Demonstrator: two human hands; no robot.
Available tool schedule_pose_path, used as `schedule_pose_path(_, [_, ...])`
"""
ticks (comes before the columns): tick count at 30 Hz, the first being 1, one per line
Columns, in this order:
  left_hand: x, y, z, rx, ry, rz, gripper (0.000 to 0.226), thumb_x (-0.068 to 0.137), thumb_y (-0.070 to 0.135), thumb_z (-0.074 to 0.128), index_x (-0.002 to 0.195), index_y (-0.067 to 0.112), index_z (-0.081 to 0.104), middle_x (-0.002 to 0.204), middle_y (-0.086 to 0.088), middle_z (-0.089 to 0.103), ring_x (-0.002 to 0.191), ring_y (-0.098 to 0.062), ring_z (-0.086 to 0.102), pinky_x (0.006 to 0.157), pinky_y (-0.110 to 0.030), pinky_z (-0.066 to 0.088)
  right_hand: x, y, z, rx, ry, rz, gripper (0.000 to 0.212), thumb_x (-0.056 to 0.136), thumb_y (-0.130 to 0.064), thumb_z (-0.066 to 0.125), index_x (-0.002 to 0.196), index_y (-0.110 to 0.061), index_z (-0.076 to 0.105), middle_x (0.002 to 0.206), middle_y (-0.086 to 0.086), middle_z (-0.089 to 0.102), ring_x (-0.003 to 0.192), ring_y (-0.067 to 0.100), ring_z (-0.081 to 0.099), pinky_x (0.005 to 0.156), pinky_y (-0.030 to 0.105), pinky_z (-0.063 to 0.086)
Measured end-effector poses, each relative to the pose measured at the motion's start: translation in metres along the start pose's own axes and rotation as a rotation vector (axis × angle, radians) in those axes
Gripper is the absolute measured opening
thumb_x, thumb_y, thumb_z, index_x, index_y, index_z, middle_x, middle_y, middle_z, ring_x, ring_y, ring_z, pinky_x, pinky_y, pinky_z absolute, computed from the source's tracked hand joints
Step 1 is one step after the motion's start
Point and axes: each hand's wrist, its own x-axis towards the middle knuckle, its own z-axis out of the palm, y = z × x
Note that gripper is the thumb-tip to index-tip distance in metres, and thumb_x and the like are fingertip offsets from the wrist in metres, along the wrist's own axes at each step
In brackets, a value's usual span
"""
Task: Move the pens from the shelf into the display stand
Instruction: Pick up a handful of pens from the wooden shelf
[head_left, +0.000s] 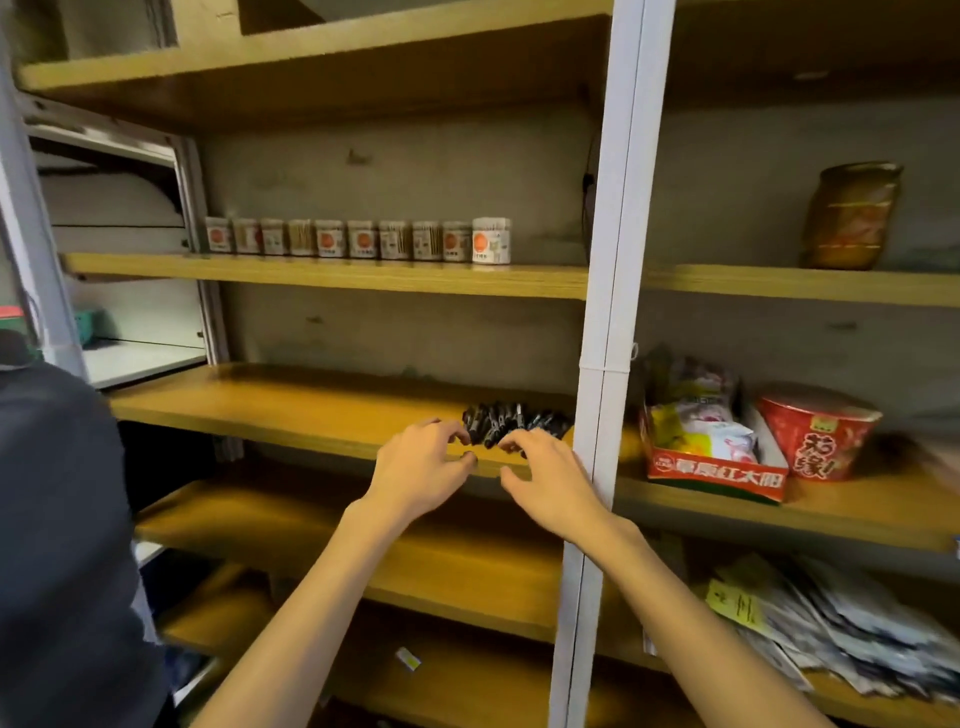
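Note:
A heap of several black pens (511, 420) lies on a wooden shelf (291, 402), close to its front edge and next to a white upright post (605, 332). My left hand (423, 467) is at the heap's left end, fingers curled, fingertips at the nearest pens. My right hand (550, 478) is at the heap's front right, fingers curled over the pens' near ends. Whether either hand grips a pen cannot be told. No display stand is in view.
A row of small toothpick jars (358, 239) stands on the shelf above. Right of the post are a snack box (711, 452), a red noodle cup (818, 431) and a brown jar (852, 213). A person in dark clothing (62, 545) stands at the left.

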Motion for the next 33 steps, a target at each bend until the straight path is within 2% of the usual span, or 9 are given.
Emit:
schedule_pose_path(8, [0.063, -0.035, 0.044, -0.021, -0.022, -0.121, 0.036, 0.088, 0.053, 0.063, 0.115, 0.030, 0.066, 0.109, 0.006, 0.067, 0.095, -0.018, 0.064, 0.078, -0.033, 0.056, 0.065, 0.022, 0.029, -0.028, 0.049, 0.003, 0.041, 0.097, -0.030, 0.063, 0.137, -0.030, 0.054, 0.137, -0.006, 0.053, 0.132, 0.014, 0.044, 0.105, 0.031, 0.040])
schedule_pose_path(11, [0.083, -0.043, 0.060, -0.041, -0.025, -0.152, 0.039, 0.087, 0.057, 0.064, 0.110, 0.025, 0.065, 0.098, 0.005, 0.069, 0.085, -0.017, 0.065, 0.070, -0.029, 0.055, 0.080, 0.026, 0.037, -0.050, 0.060, 0.006, 0.038, 0.096, -0.028, 0.063, 0.133, -0.028, 0.055, 0.134, -0.005, 0.055, 0.129, 0.015, 0.045, 0.104, 0.033, 0.042])
schedule_pose_path(13, [0.097, -0.046, 0.069, -0.038, -0.040, -0.177, 0.043, 0.087, 0.062, 0.062, 0.106, 0.024, 0.062, 0.092, 0.004, 0.068, 0.083, -0.019, 0.066, 0.070, -0.031, 0.056, 0.089, 0.028, 0.041, -0.055, 0.073, 0.022, 0.035, 0.096, -0.028, 0.062, 0.131, -0.028, 0.056, 0.131, -0.005, 0.055, 0.125, 0.015, 0.045, 0.104, 0.035, 0.042])
schedule_pose_path(19, [0.130, -0.051, 0.086, 0.121, -0.129, -0.216, 0.067, 0.078, 0.079, 0.057, 0.104, 0.017, 0.062, 0.102, -0.003, 0.067, 0.094, -0.026, 0.065, 0.072, -0.032, 0.049, 0.104, 0.033, 0.048, -0.083, 0.094, 0.094, 0.035, 0.096, -0.030, 0.062, 0.130, -0.028, 0.055, 0.130, -0.005, 0.054, 0.125, 0.015, 0.044, 0.107, 0.037, 0.041])
schedule_pose_path(22, [0.142, -0.053, 0.090, 0.156, -0.177, -0.245, 0.068, 0.073, 0.083, 0.059, 0.095, 0.018, 0.060, 0.095, 0.000, 0.063, 0.086, -0.023, 0.058, 0.069, -0.031, 0.044, 0.107, 0.035, 0.050, -0.098, 0.114, 0.118, 0.034, 0.096, -0.031, 0.063, 0.129, -0.029, 0.056, 0.130, -0.006, 0.054, 0.124, 0.015, 0.045, 0.105, 0.035, 0.040])
schedule_pose_path(24, [0.150, -0.055, 0.094, 0.176, -0.204, -0.250, 0.075, 0.071, 0.086, 0.059, 0.101, 0.017, 0.062, 0.096, -0.001, 0.061, 0.089, -0.024, 0.059, 0.071, -0.031, 0.045, 0.109, 0.035, 0.051, -0.123, 0.121, 0.126, 0.033, 0.096, -0.031, 0.063, 0.129, -0.029, 0.056, 0.130, -0.006, 0.055, 0.124, 0.016, 0.045, 0.104, 0.035, 0.039])
schedule_pose_path(30, [0.167, -0.060, 0.098, 0.263, -0.276, -0.261, 0.104, 0.067, 0.094, 0.051, 0.132, 0.013, 0.058, 0.129, -0.004, 0.062, 0.118, -0.028, 0.059, 0.086, -0.036, 0.045, 0.114, 0.037, 0.048, -0.145, 0.142, 0.151, 0.035, 0.096, -0.032, 0.063, 0.130, -0.031, 0.056, 0.131, -0.007, 0.054, 0.124, 0.015, 0.045, 0.105, 0.036, 0.038])
schedule_pose_path(33, [0.174, -0.062, 0.096, 0.317, -0.331, -0.271, 0.090, 0.077, 0.088, 0.048, 0.129, 0.016, 0.061, 0.124, -0.002, 0.064, 0.116, -0.026, 0.060, 0.081, -0.034, 0.042, 0.115, 0.038, 0.047, -0.146, 0.141, 0.162, 0.034, 0.095, -0.031, 0.062, 0.129, -0.030, 0.056, 0.131, -0.006, 0.054, 0.124, 0.016, 0.045, 0.105, 0.037, 0.038])
